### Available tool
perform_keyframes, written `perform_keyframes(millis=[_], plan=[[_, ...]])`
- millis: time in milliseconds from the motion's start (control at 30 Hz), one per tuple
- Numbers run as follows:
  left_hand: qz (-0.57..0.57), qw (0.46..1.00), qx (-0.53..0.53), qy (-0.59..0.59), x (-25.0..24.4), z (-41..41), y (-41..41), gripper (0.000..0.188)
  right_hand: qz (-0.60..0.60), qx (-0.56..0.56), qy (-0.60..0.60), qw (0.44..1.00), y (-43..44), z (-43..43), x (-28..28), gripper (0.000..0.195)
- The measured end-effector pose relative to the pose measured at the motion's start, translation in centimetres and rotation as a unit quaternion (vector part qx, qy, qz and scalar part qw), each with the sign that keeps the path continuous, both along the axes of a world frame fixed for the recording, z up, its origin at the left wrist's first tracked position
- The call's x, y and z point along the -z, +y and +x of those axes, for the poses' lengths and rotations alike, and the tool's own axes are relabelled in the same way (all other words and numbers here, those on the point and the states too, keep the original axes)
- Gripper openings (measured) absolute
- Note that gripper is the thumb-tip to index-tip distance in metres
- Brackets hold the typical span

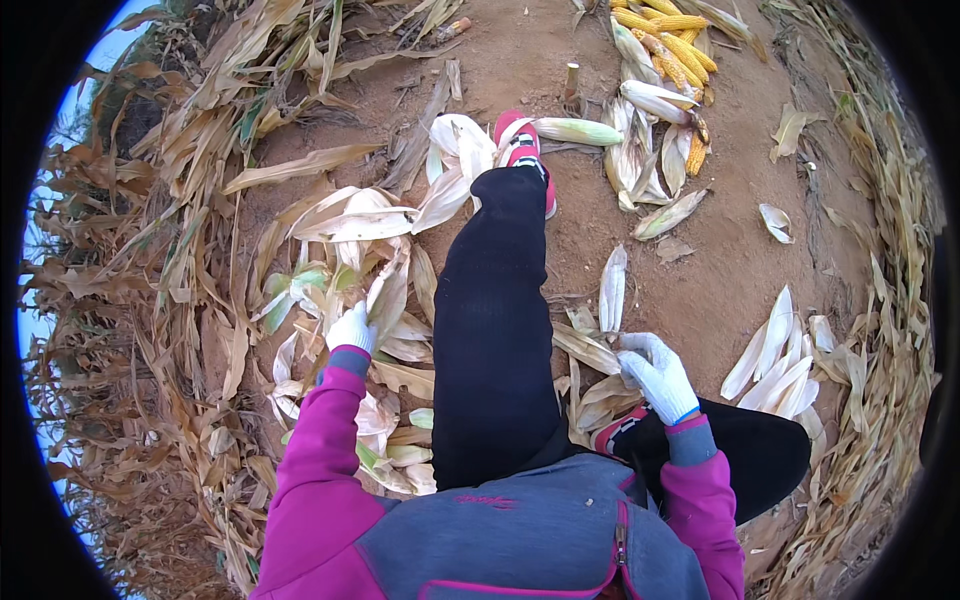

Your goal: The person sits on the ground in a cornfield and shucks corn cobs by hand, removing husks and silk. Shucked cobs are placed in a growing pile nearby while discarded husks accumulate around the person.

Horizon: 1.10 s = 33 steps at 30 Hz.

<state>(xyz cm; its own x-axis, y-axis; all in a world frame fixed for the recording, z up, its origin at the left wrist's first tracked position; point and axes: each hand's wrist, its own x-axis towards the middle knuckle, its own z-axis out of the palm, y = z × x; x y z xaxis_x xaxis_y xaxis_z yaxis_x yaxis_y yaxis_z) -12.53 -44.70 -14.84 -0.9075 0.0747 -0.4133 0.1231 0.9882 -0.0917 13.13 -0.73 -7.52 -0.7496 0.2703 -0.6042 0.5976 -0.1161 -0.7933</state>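
Note:
My left hand (352, 328), in a white knitted glove, reaches into a heap of dry corn husks (352, 225) left of my outstretched leg. A pale husk (390, 289) slants up beside its fingers; the fingertips are partly hidden, and a grip cannot be made out. To the right of that leg, my right hand (658, 376) is gloved too, its fingers bent. Its fingertips are by the end of a long dry husk (585, 349); whether they pinch it is unclear. An ear in its green-white husk (577, 131) lies by my red shoe (521, 146).
Husked yellow corn ears (679, 49) are piled at the upper right, with loose husks (637, 150) below. A cut stalk stub (572, 82) stands up from the soil. More husks (780, 367) lie right. Dry cornstalks (165, 247) line the left; others (885, 300) edge the right.

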Motion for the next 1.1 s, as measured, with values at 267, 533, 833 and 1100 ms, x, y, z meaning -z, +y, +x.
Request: perform_keyframes(millis=[267, 533, 833, 1100], plan=[[0.138, 0.986, 0.083, 0.048, 5.4, 2.4, -5.2, 0.070, 0.311, -0.119, -0.068, 0.940, 2.6, -5.2, 7.1, 0.044], [0.239, 0.970, 0.006, 0.044, -17.5, -4.7, 12.3, 0.027, 0.274, -0.019, -0.073, 0.959, 9.5, -6.4, 17.7, 0.046], [0.461, 0.857, 0.206, -0.103, -19.5, 2.9, 36.3, 0.029, 0.382, -0.168, -0.191, 0.889, 17.1, -17.0, 19.5, 0.075], [0.448, 0.858, 0.164, -0.192, -19.0, 3.0, 37.5, 0.030, 0.363, 0.019, -0.116, 0.924, 18.3, -16.2, 24.7, 0.053]])
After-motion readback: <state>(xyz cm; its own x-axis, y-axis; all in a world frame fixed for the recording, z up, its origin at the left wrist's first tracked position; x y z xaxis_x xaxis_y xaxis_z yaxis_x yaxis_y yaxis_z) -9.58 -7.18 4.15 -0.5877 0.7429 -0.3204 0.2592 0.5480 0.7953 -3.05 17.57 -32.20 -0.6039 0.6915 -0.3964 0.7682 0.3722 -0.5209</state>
